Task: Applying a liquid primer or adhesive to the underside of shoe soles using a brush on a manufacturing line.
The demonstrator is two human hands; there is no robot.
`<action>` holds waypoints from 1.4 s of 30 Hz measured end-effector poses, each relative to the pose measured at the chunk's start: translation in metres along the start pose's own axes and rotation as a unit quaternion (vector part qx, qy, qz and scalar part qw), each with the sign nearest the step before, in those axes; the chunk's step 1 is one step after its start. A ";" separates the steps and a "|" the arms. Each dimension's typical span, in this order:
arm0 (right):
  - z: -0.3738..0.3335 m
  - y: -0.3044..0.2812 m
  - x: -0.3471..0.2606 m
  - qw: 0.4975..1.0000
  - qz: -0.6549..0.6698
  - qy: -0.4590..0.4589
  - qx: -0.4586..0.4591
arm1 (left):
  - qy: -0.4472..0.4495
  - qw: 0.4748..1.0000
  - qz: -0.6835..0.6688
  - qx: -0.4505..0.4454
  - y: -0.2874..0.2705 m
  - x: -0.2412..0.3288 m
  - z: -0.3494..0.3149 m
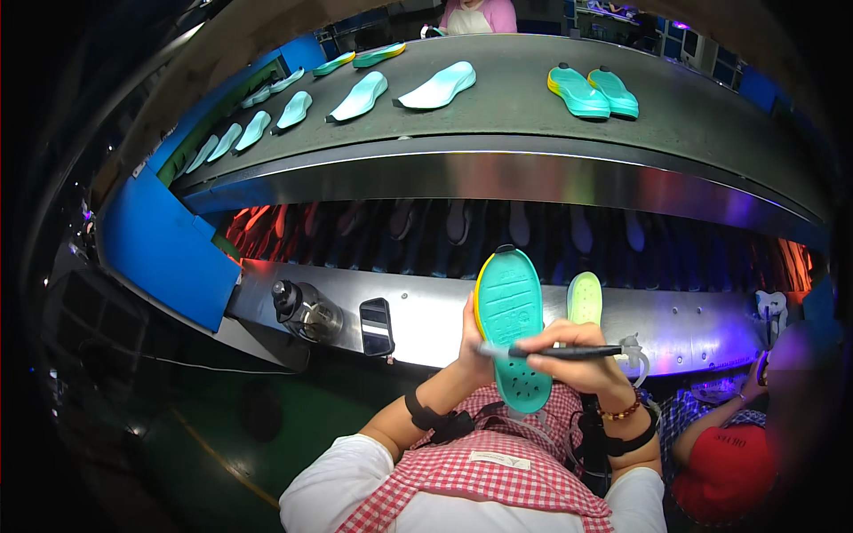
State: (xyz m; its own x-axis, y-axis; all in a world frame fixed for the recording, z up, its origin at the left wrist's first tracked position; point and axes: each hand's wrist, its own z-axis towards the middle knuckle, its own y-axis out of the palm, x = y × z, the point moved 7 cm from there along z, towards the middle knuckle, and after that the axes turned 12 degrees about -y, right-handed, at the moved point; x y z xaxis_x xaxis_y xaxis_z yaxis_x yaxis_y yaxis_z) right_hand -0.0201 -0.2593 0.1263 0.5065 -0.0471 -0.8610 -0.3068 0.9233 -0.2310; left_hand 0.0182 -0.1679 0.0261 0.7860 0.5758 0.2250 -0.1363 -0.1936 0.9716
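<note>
A blue-green shoe sole (510, 306) with a yellow side and a black tip stands up in front of the person, over the near edge of the shiny metal table (440, 322). The left hand (471, 330) is curled part way shut and has hold of the sole by its left edge. The sole has lines pressed into it up high and little holes down low. The right hand (573, 348) is closed around a black brush (584, 353), which lies sideways across the front of the sole, with its pale, blurry tip pointing at the left hand. I can't tell if the tip touches the sole. A clear tube (634, 354) is by the other end of the brush, and a bead bracelet (620, 412) is on the right wrist. Just past the right hand, a pale green sole (585, 300) is on the table. To the left of the left hand there is a dark phone (377, 327), and next to it a see-through bottle (308, 313) with a black lid. Far past both hands is a wide dark belt (511, 84). It has a pair of blue-green soles (578, 93) on its right part and paler soles (359, 96) on its left part. Well off to the right of the right hand is another person in red (729, 471).
</note>
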 end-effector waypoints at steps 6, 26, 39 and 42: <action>-0.006 -0.029 0.017 0.967 0.104 0.112 0.203 | -0.023 0.999 0.036 0.022 0.007 -0.006 0.000; -0.002 -0.012 -0.009 0.998 0.056 0.000 -0.003 | 0.098 0.981 0.073 0.148 0.015 0.031 0.004; -0.014 -0.033 -0.004 0.994 -0.020 -0.042 0.104 | 0.268 0.952 0.120 0.082 0.050 0.064 -0.014; -0.015 -0.010 -0.020 0.997 -0.009 -0.080 -0.017 | 0.248 0.955 0.159 -0.014 0.060 0.065 -0.015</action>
State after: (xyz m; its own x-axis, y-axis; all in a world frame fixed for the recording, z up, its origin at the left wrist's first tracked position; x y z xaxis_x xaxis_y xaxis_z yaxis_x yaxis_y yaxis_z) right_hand -0.0392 -0.2735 0.1386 0.6332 0.0009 -0.7740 -0.3233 0.9089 -0.2634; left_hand 0.0517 -0.1300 0.0998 0.3203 0.7990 0.5089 -0.3419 -0.4034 0.8487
